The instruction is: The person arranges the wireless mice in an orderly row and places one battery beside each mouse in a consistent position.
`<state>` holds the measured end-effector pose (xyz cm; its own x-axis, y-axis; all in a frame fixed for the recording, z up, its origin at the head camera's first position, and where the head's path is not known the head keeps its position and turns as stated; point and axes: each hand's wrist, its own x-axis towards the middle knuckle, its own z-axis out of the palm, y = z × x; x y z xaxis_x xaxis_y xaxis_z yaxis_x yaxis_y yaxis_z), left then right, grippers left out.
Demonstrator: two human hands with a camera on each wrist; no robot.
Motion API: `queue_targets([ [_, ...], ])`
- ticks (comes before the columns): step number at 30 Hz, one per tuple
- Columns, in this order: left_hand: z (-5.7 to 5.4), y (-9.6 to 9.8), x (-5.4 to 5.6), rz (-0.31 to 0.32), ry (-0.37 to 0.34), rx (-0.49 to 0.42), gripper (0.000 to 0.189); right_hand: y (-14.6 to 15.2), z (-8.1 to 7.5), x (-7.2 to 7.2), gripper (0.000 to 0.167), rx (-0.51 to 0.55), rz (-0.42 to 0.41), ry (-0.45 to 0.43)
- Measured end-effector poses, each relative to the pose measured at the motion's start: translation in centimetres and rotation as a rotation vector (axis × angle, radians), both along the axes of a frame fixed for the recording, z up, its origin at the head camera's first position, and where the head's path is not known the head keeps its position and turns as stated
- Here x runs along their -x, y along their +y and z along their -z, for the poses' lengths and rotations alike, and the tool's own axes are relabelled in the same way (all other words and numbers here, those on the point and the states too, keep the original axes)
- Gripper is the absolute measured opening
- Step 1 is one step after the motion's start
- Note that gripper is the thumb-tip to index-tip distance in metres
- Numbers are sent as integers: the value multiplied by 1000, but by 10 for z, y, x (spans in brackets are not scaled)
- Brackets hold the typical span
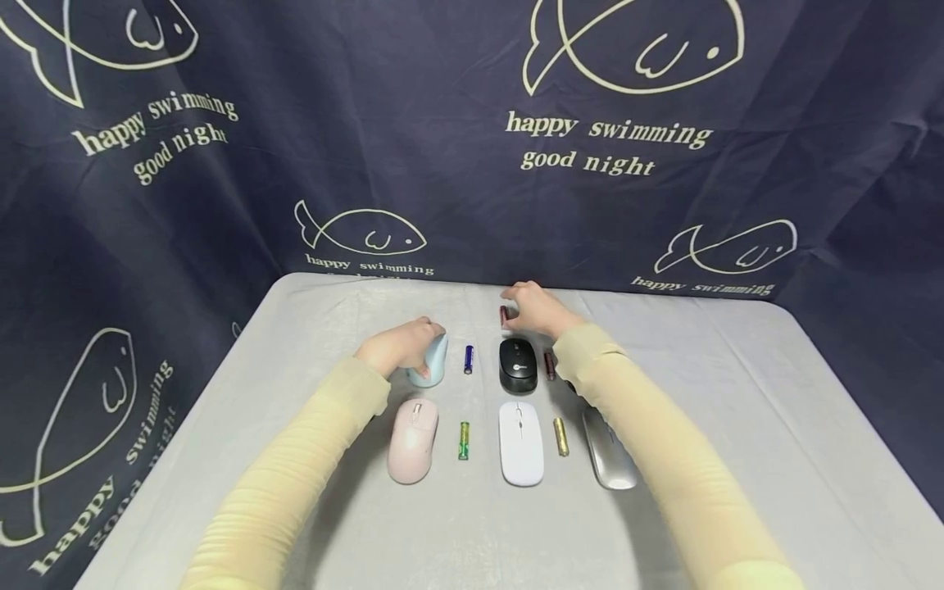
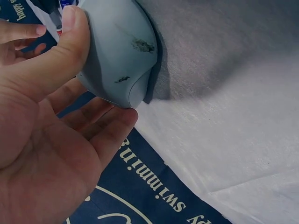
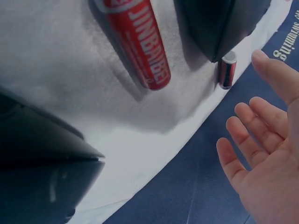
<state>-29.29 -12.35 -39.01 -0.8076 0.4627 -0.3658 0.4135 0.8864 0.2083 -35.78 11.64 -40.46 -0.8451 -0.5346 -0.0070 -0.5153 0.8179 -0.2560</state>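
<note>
My left hand point(image 1: 398, 344) grips a light blue computer mouse point(image 1: 437, 360) at the back left of the table. In the left wrist view, the thumb and fingers lie around the mouse point(image 2: 119, 51), which has dark smudges on its shell. At the back, my right hand point(image 1: 537, 309) reaches beside a dark red battery point(image 1: 505, 317). The right wrist view shows that hand point(image 3: 266, 149) with its fingers spread loosely, apart from the battery point(image 3: 227, 70). A black mouse point(image 1: 519, 365) lies just in front of this battery.
A blue battery point(image 1: 468, 360) and a second red battery point(image 1: 550, 365) lie on the grey table point(image 1: 442, 541). Nearer are a pink mouse point(image 1: 413, 441), green battery point(image 1: 464, 440), white mouse point(image 1: 520, 443), gold battery point(image 1: 561, 437) and silver mouse point(image 1: 610, 451). A dark blue curtain point(image 1: 472, 164) hangs behind.
</note>
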Motion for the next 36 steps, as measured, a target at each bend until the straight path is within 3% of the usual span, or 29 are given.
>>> queue_targets([
  [5, 1, 1, 0, -6, -1, 0, 90, -1, 5, 9, 61, -46, 22, -6],
  [10, 1, 2, 1, -7, -2, 7, 90, -5, 7, 16, 66, -90, 70, -74],
  [15, 2, 2, 1, -4, 0, 13, 90, -7, 11, 18, 66, -90, 15, -78],
  [24, 3, 2, 1, 2, 5, 6, 88, -6, 20, 21, 25, -105, -57, 15],
  [36, 4, 1, 2, 1, 2, 7, 89, -3, 22, 23, 21, -101, -56, 6],
])
